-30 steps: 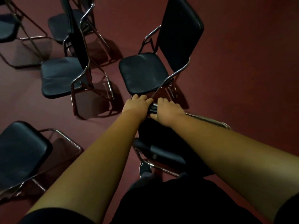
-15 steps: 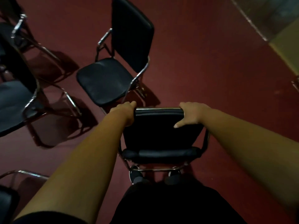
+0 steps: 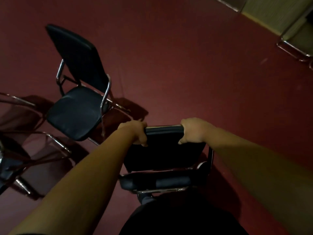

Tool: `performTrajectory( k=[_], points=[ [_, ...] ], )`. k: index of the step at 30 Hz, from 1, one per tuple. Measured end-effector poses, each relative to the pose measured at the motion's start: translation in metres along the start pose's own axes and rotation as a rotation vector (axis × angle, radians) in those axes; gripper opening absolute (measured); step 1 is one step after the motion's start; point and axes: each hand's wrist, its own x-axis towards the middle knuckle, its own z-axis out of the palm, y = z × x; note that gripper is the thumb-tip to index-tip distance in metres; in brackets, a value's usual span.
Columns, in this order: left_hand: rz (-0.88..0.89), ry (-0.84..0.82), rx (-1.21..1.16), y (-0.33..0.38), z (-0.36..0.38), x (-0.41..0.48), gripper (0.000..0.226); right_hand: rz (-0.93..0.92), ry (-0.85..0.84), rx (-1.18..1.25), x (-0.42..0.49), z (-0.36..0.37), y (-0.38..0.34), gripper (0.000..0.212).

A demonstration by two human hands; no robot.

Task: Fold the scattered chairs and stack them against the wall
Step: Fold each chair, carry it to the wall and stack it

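Its legs hidden by the person's dark clothing [image 3: 183, 217], the folded chair [image 3: 166, 155], black padding on chrome tube, is upright over the red floor [image 3: 186, 65]; left hand [image 3: 135, 133] and right hand [image 3: 193, 131], apart, grip its top corners.

Dark red floor [image 3: 186, 65]; open black chair [image 3: 76, 114] standing on it, chrome frame [image 3: 293, 52] by wall [image 3: 271, 11] at far right

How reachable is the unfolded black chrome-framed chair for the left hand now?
Probably not yet: the left hand grips the nearer black chair, though only bare red floor separates it from the unfolded black chair.
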Motion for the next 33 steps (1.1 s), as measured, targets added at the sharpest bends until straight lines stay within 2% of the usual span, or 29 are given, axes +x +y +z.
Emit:
performTrajectory(
  k=[7,13,20,28,33],
  points=[
    [-0.028,0.089,0.132,0.133,-0.063,0.033,0.065,0.089,-0.038,0.126,-0.023,-0.019,0.122,0.077],
    [0.091,0.144,0.367,0.272,-0.12,0.077,0.07,0.217,0.021,0.243,-0.058,-0.027,0.242,0.074],
    [0.281,0.215,0.503,0.425,-0.171,0.118,0.072,0.387,0.178,0.321,-0.111,-0.039,0.368,0.073],
    [0.482,0.337,0.608,0.567,-0.179,0.15,0.08,0.578,0.255,0.323,-0.17,-0.042,0.483,0.069],
    [0.551,0.39,0.708,0.631,-0.169,0.158,0.098,0.711,0.214,0.406,-0.188,-0.031,0.531,0.081]
  ],
)
